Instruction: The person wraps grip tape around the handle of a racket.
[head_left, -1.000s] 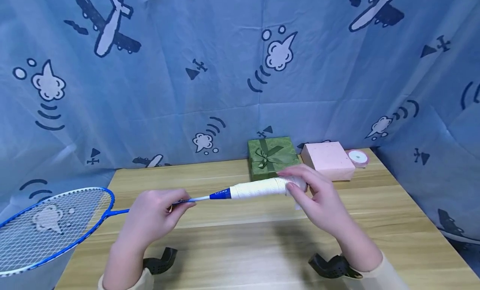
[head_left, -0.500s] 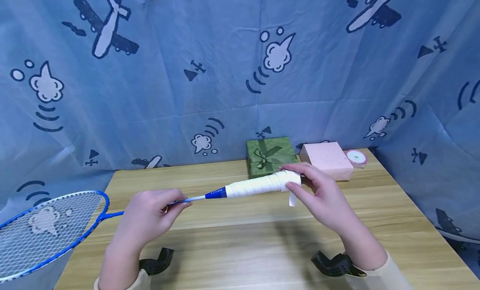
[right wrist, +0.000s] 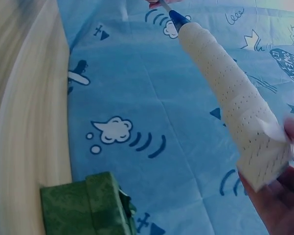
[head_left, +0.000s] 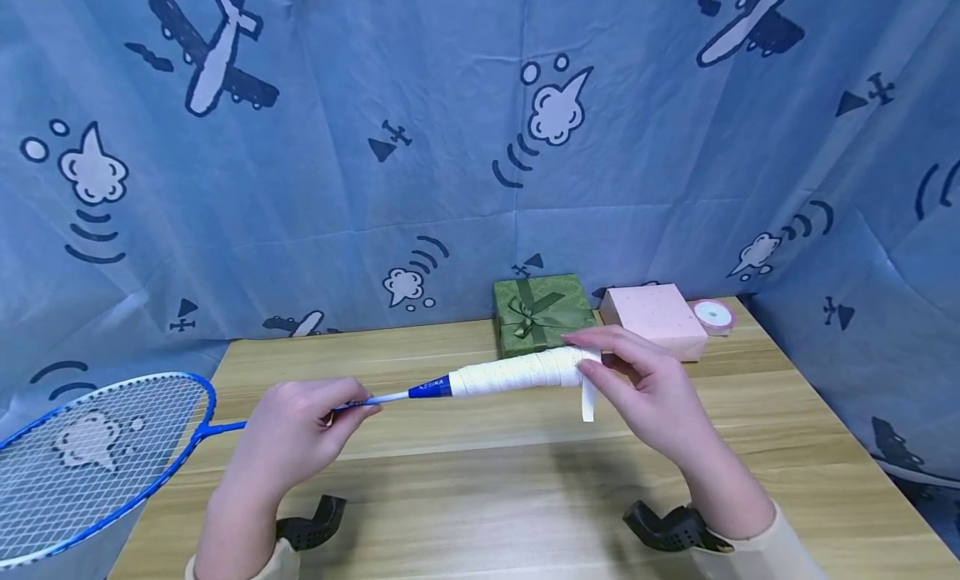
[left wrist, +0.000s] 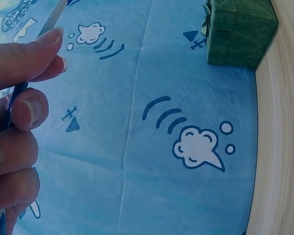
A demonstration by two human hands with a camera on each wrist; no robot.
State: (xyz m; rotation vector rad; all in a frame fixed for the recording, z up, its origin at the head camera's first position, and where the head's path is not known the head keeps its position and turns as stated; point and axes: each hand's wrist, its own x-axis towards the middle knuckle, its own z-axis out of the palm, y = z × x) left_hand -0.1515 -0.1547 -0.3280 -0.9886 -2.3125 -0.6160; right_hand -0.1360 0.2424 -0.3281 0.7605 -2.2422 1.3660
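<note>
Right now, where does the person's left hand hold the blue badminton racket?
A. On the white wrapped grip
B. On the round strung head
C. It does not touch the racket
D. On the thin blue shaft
D: in the head view the left hand pinches the thin blue shaft of the blue badminton racket, while the right hand holds the end of the white wrapped grip.

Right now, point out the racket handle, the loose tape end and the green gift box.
racket handle [head_left: 517, 372], head view, middle of the white wrapped grip.
loose tape end [head_left: 588, 401], head view, the hanging strip.
green gift box [head_left: 542, 313], head view, its lid by the bow.
</note>
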